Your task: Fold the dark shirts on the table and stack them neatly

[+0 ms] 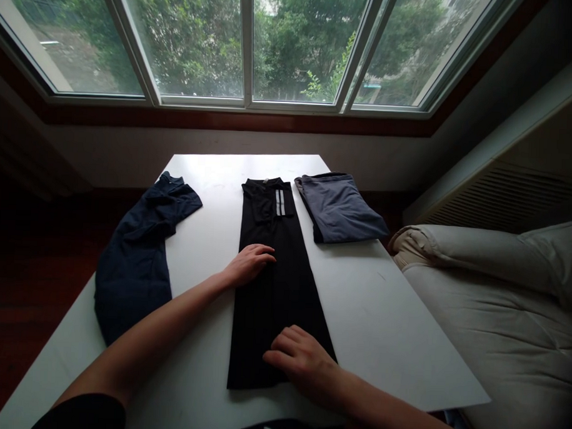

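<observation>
A black T-shirt (284,264) lies folded into a long strip down the middle of the white table, its collar at the far end. One sleeve with two pale stripes rests on top near the collar. My left hand (250,264) lies on the shirt's left edge, fingers stretched out and holding nothing. Closer to me, my right hand (306,360) is over the lower right part of the shirt, fingers loosely bent and thumb apart, with no cloth visibly gripped. Whether its fingertips touch the fabric I cannot tell.
A navy shirt (136,265) lies along the table's left edge, partly overhanging. At the far right sits a folded grey-blue garment (340,207). The white table (395,318) stands below a window, with a pale sofa (499,297) to its right.
</observation>
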Action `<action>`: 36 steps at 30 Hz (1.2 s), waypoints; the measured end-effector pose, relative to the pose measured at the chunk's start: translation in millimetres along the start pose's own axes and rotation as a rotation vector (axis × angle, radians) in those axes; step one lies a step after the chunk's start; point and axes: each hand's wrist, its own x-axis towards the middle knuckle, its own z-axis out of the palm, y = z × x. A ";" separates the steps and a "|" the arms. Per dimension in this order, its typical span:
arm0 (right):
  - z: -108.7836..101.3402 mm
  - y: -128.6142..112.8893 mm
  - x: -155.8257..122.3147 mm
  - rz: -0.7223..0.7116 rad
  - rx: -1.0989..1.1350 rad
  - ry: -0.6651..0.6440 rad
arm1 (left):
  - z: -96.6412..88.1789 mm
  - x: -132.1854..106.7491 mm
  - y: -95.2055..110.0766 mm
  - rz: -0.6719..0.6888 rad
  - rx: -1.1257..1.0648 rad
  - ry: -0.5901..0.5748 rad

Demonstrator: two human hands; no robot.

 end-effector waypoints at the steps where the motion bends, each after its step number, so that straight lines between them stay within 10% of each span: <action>1: -0.6 1.7 1.4 0.006 0.002 -0.008 | -1.1 1.9 -0.5 -0.002 -0.006 -0.003; 18: -5.4 -2.4 8.1 -0.017 0.019 -0.201 | 1.2 1.2 1.2 -0.002 -0.011 0.060; 29: -5.3 -6.6 9.0 -0.125 0.147 0.009 | 1.4 -0.6 3.3 -0.045 -0.042 0.114; 36: -5.7 -3.7 11.3 -0.098 0.111 -0.128 | 3.2 -4.8 7.8 -0.002 0.044 -0.025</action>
